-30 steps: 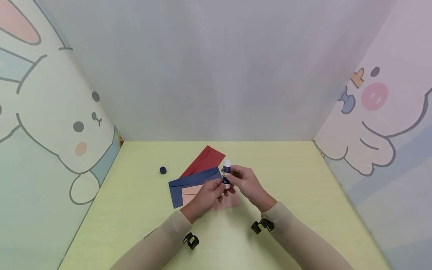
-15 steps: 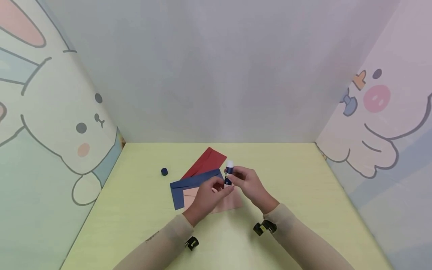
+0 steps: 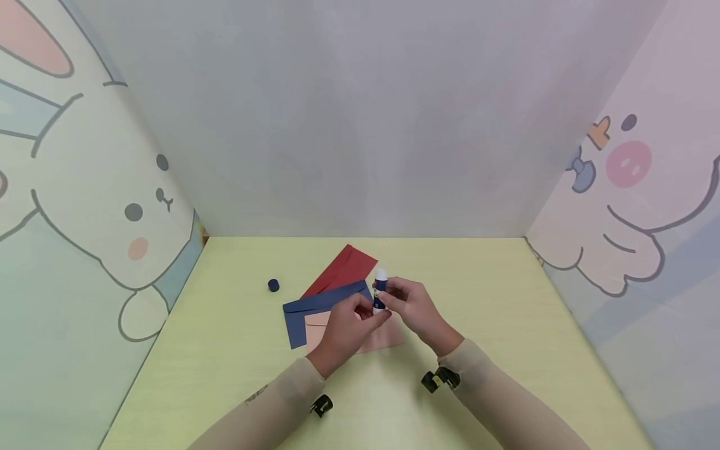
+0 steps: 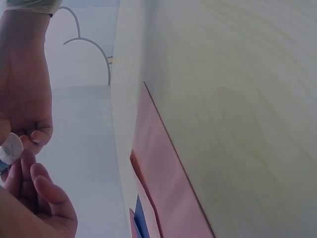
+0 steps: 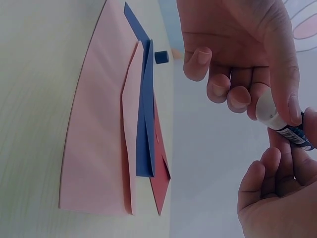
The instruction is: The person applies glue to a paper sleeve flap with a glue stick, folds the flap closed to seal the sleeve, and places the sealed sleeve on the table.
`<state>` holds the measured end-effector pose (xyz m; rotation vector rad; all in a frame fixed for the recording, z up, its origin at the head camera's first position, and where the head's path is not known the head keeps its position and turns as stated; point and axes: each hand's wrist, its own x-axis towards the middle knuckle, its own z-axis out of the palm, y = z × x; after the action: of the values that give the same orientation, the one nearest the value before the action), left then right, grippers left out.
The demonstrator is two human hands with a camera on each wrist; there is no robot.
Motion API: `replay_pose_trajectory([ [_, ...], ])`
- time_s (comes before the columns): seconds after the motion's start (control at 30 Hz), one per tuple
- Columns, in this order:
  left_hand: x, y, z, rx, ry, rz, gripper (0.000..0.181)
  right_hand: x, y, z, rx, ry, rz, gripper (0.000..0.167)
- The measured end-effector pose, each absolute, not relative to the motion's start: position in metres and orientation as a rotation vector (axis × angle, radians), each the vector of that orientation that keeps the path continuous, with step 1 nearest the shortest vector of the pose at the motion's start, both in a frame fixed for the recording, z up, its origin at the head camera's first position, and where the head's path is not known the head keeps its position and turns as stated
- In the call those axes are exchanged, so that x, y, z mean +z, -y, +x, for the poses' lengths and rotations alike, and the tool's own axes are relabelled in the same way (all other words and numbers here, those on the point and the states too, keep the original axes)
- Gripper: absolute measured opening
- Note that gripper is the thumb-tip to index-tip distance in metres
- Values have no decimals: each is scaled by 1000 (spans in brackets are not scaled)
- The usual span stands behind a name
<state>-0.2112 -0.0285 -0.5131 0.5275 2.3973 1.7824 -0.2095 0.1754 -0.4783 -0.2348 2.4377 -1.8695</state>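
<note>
Both hands meet at an uncapped glue stick (image 3: 380, 290), dark blue with white ends, held upright above the envelopes. My right hand (image 3: 412, 307) grips its blue barrel between thumb and fingers. With thumb and forefinger my left hand (image 3: 344, 328) pinches the white base, best seen in the right wrist view, where the base (image 5: 267, 110) faces the camera. Beneath the hands lies a pink envelope (image 3: 388, 336), partly covered by the left hand in the head view. It overlaps a blue envelope (image 3: 295, 322), which overlaps a red envelope (image 3: 351, 267).
A dark blue cap (image 3: 273, 285) stands on the pale yellow table (image 3: 478, 287), left of the envelopes. A grey back wall (image 3: 360, 125) and side walls with cartoon animals enclose the table. Each wrist bears a small black camera.
My left hand has shifted its hold on the glue stick's base, its thumb now lying across the front of it. The right hand keeps its grip on the barrel; the envelopes stay put.
</note>
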Motion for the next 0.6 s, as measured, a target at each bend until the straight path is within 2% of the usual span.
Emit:
replay_pose_trajectory([
  [0.2, -514, 30, -216, 1745, -2290, 614, 18, -477, -175, -209, -1878, -2442, -268, 32],
  [0.4, -516, 31, -218, 1726, -2095, 636, 30, -477, -175, -208, -1843, -2484, -310, 29],
  [0.6, -516, 33, -219, 1720, -2059, 635, 31, -477, -175, -208, -1832, -2498, -324, 29],
])
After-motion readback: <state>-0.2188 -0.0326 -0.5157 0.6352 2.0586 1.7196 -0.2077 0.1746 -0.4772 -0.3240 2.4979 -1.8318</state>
